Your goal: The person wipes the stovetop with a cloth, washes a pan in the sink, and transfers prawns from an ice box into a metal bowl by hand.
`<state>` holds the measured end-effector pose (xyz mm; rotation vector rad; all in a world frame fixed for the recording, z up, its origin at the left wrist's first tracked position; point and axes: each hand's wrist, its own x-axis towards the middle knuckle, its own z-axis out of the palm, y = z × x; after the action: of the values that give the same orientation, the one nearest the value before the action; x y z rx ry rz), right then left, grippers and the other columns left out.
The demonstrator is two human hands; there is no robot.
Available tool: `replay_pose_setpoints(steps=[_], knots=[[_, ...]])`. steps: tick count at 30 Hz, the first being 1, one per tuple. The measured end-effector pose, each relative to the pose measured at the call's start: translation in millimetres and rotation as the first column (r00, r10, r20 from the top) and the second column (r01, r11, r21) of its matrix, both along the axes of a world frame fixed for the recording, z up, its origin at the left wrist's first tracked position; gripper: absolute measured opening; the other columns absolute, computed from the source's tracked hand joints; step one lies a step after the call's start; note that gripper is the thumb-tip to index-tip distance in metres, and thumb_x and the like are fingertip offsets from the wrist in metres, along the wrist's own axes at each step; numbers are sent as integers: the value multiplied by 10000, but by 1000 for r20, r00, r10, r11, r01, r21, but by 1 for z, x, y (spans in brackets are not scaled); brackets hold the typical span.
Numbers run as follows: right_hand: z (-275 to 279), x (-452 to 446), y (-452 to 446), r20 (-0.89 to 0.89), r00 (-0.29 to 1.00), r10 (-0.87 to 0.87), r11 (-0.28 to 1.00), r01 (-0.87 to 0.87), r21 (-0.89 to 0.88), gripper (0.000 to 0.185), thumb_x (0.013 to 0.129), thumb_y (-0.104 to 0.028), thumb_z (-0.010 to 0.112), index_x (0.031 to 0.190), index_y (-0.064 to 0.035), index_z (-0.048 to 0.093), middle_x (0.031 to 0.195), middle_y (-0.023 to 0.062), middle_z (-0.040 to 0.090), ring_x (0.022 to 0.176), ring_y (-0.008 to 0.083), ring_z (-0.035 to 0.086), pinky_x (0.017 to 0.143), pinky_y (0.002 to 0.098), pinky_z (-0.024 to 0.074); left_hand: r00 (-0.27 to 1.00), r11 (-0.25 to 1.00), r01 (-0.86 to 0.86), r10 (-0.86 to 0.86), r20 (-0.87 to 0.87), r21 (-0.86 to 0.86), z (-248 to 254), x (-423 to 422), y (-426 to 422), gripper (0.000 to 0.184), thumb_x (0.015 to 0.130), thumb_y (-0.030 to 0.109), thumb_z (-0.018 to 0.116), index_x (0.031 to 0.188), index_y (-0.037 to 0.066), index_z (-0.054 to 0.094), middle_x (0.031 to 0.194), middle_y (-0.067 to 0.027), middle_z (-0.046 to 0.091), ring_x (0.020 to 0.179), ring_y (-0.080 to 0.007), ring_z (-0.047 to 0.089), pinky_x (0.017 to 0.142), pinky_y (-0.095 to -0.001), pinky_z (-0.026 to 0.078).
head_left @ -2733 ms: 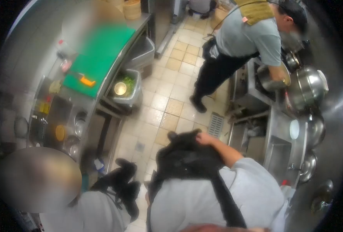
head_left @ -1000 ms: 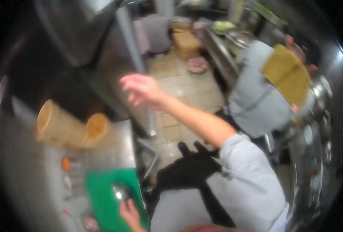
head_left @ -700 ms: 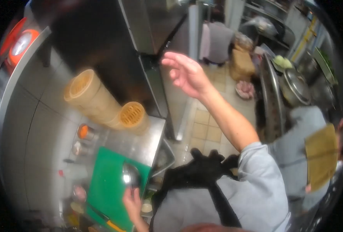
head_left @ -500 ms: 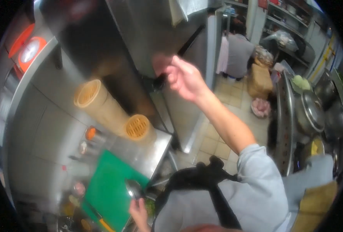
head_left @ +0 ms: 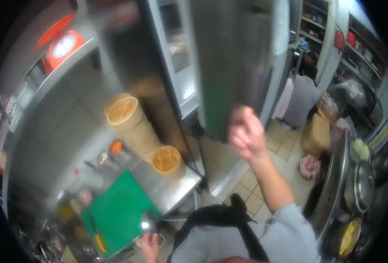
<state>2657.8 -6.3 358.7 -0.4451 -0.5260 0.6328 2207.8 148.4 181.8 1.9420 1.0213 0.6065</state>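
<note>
My right hand [head_left: 248, 133] is raised at a tall steel cabinet door [head_left: 216, 65], its fingers curled against the door. The exact grip there is blurred. The door stands ajar, and a lit inside [head_left: 178, 48] shows through the gap. Low in view, my left hand [head_left: 150, 247] holds a small round metal bowl [head_left: 149, 222] by the near corner of a green cutting board [head_left: 124, 210]. A knife with a yellow handle [head_left: 100, 243] lies along the board's left edge.
Bamboo steamers [head_left: 135, 127] are stacked on the steel counter [head_left: 176, 190], beside a shorter one [head_left: 167, 161]. An orange scale [head_left: 65, 47] sits on a shelf. At right, a stove [head_left: 329, 175] carries pots. A person [head_left: 303, 98] crouches behind, near a bowl of meat [head_left: 310, 166].
The cabinet door has swung open, uncovering its inside. My right hand has moved with it, lower and to the right in view. My left hand still holds the bowl.
</note>
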Motion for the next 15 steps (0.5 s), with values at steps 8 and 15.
replay_pose_setpoints(steps=[8,15], knots=[[-34,7,-100,36,940,-339,915,320,245,398,957,-347,506,1265,-97,521,1223,20,567,1155,219,495,1007,369,399,944,998,61,-55,-325,9,29,26,10,280,872,271,667,1003,25,663,863,-171,672,765,-303,635,738,-400,491],[-33,6,-123,-50,889,-455,880,458,131,344,945,-293,551,1214,-78,545,1111,77,608,982,217,571,850,347,470,937,930,262,-181,-298,258,-4,49,30,149,832,112,676,818,-12,594,651,-144,577,560,-232,533,544,-343,432]])
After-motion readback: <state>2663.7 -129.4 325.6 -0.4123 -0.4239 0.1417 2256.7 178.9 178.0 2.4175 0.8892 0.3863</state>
